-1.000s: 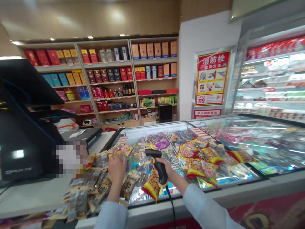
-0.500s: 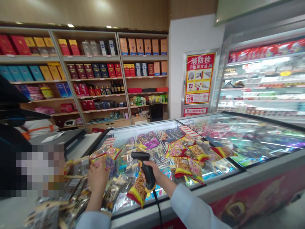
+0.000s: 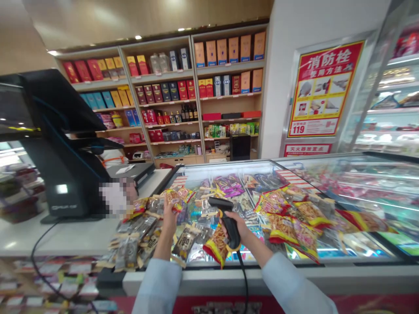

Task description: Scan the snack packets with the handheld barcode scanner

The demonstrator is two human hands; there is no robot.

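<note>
Mid-scan, by the look of it. Gripping the black handheld barcode scanner with yellow trim (image 3: 229,222) in a clenched right hand (image 3: 241,226), above the near middle of the glass-topped chest freezer (image 3: 340,185), head tipped toward the freezer's left end. Pinching a small yellow-and-red foil snack packet (image 3: 174,198) in the left hand (image 3: 170,216), fingers closed on it, raised over the freezer's left end, close before the scanner's head and apparently not touching. For a clean read: printed code square to the scanner's window, held steady; code too small to make out here. Glossy, crinkled, flat and light, so likely to flex in a pinch. Underneath, on the freezer lid, heaped red-and-yellow snack bags (image 3: 288,220); off its left end, dark clear-fronted packets (image 3: 137,240).
</note>
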